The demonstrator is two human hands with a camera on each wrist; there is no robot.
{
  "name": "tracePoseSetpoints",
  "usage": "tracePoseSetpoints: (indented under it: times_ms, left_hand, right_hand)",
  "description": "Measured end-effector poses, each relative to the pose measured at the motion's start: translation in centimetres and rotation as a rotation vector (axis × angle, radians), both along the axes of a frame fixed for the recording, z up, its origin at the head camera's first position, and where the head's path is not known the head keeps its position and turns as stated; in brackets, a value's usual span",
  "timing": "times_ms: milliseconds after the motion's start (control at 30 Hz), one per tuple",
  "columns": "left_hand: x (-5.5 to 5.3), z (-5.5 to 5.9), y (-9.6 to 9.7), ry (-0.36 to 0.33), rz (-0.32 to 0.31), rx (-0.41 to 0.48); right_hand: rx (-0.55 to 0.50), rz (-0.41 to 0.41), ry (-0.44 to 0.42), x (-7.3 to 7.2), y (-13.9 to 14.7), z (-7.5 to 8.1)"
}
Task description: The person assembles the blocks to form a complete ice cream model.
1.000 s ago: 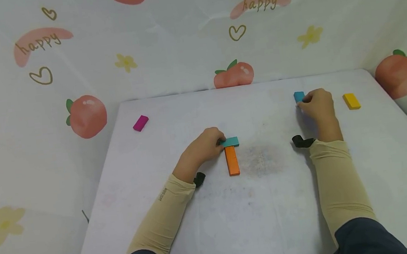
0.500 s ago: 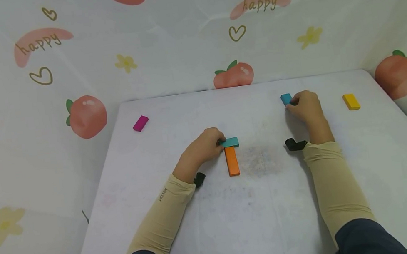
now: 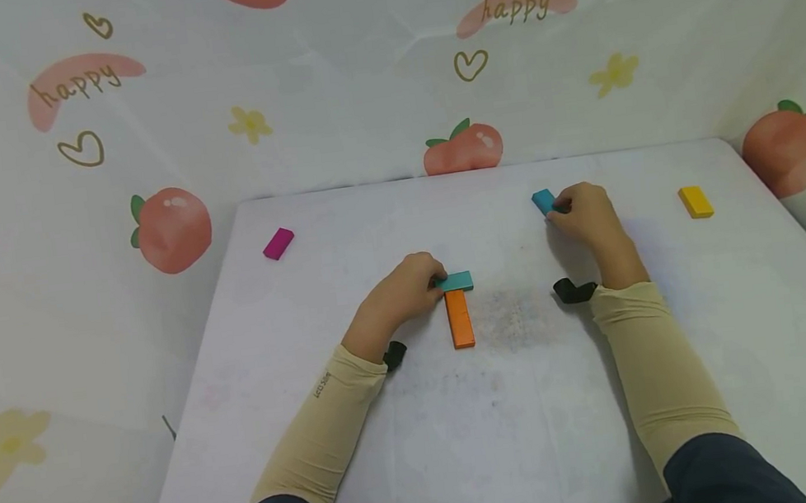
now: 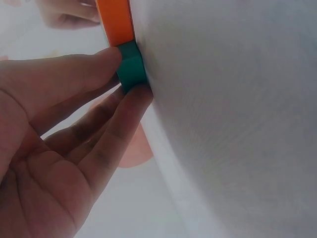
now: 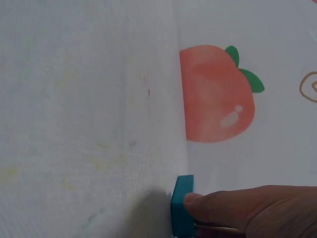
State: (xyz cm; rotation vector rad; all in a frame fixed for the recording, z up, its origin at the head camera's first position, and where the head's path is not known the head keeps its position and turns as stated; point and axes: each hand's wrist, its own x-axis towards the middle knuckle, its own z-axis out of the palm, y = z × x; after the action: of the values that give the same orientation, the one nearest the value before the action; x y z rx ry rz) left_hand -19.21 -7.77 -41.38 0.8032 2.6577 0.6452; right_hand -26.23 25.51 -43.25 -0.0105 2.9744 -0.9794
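Observation:
My left hand point(image 3: 407, 288) pinches the left end of a teal block point(image 3: 458, 281) that lies crosswise on the table. Against that block's near side an orange block point(image 3: 459, 320) points toward me, so the two form a T. In the left wrist view, thumb and fingers hold the teal block point(image 4: 131, 67) at its end, with the orange block point(image 4: 115, 20) touching it. Farther back and to the right, my right hand point(image 3: 588, 214) grips a blue block point(image 3: 543, 201) between thumb and fingers. The right wrist view shows the thumb on this blue block point(image 5: 183, 208); its lower end is cut off.
A magenta block point(image 3: 279, 244) lies at the back left of the white table point(image 3: 411, 450). At the back right lies a yellow block point(image 3: 696, 201). Behind the table hangs a white cloth printed with peaches point(image 3: 462, 149).
My right hand has moved left along the back of the table with the blue block, which has turned slightly. The left hand, teal block and orange block have stayed in place.

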Motion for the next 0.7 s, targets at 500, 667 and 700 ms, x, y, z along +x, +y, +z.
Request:
tracePoseSetpoints:
  times_ms: [500, 667, 700]
  left_hand:
    - [0.0, 0.0, -0.2, 0.005, -0.005, 0.011]
    - [-0.1, 0.0, -0.2, 0.008, -0.008, 0.007]
    - [-0.1, 0.0, -0.2, 0.008, -0.010, 0.005]
  right_hand:
    - [0.013, 0.052, 0.007, 0.2, -1.5, 0.0]
    - [0.017, 0.055, 0.006, 0.3, -1.5, 0.1]
    - [0.021, 0.057, 0.005, 0.3, -1.5, 0.1]
